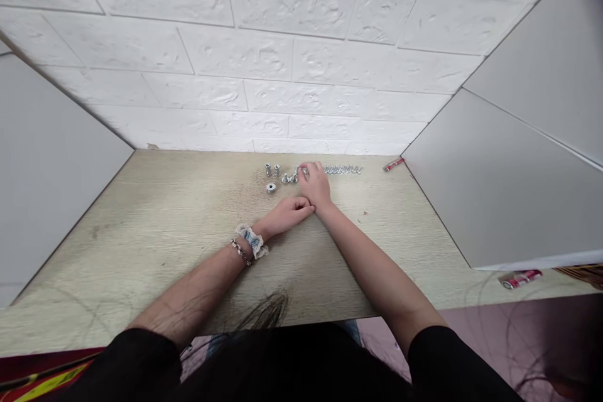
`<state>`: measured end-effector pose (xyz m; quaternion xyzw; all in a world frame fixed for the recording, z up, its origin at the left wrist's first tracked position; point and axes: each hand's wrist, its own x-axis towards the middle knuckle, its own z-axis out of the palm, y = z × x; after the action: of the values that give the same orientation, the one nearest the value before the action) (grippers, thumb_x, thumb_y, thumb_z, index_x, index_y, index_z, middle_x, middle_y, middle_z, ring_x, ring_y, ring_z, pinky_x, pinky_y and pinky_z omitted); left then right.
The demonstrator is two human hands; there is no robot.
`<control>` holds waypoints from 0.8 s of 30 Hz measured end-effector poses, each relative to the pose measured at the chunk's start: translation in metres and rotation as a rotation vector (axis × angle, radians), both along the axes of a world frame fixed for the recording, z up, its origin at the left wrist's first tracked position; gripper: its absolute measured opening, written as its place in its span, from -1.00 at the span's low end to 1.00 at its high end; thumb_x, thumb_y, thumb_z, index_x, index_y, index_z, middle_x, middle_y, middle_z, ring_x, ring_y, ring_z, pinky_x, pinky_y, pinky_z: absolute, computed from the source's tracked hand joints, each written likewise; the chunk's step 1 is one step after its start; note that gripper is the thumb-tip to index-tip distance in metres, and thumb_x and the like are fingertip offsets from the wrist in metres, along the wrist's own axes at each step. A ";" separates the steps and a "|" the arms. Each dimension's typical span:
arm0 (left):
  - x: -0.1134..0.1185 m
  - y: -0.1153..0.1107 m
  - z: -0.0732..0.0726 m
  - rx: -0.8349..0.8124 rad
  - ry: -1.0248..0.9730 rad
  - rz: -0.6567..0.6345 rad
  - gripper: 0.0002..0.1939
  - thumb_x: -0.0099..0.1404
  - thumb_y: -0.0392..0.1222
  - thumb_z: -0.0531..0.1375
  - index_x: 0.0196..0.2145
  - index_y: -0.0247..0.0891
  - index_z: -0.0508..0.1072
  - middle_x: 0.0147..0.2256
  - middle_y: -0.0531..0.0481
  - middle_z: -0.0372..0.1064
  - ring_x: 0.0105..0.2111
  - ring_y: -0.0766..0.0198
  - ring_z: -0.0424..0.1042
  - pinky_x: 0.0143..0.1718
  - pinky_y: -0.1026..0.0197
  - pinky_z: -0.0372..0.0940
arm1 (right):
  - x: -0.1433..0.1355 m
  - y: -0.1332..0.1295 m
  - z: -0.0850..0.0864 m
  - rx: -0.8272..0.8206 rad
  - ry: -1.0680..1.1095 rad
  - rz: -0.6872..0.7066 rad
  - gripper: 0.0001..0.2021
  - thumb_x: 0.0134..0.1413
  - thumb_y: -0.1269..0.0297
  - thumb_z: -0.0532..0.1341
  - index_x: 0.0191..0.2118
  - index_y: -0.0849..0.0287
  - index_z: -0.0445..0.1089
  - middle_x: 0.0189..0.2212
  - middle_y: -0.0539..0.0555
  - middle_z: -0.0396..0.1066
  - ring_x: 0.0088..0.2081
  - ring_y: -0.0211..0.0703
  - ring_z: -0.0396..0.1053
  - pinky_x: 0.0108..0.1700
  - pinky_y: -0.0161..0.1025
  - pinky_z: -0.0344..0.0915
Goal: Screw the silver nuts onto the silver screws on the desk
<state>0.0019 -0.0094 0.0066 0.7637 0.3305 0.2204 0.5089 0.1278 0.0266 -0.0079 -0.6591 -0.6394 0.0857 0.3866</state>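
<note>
My right hand (pixel 315 186) reaches over small metal parts, its fingers bent down around something I cannot make out. My left hand (pixel 287 214) rests on the table with fingers curled, its thumb against my right wrist; whatever is inside is hidden. Two upright silver fittings (pixel 272 170) stand left of my right hand. A round silver piece with a dark centre (pixel 271 188) lies just in front of them. Small silver screws (pixel 285 179) sit beside my right fingertips. To the right of that hand runs a row of several thin screws (pixel 343 170).
The pale wooden table (pixel 155 213) meets a white brick-pattern wall (pixel 268 100) at the back. Grey panels (pixel 527 182) stand at both sides. A red battery (pixel 394 164) lies at the back right, and red batteries (pixel 521 279) lie near the front right edge.
</note>
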 end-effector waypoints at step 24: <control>-0.001 0.000 0.000 -0.063 -0.022 0.037 -0.66 0.17 -0.04 0.06 -0.65 -0.27 0.20 -0.70 0.14 0.11 -0.68 0.44 0.03 -0.64 0.31 -0.06 | 0.006 0.008 0.004 -0.014 -0.258 0.008 -0.80 0.15 0.31 0.03 -0.27 0.09 0.41 0.19 0.08 0.06 0.19 0.07 -0.08 0.16 0.31 -0.40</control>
<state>0.0013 -0.0095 0.0063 0.7385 0.3461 0.2276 0.5321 0.1342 0.0345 -0.0043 -0.6649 -0.6856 0.0063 0.2963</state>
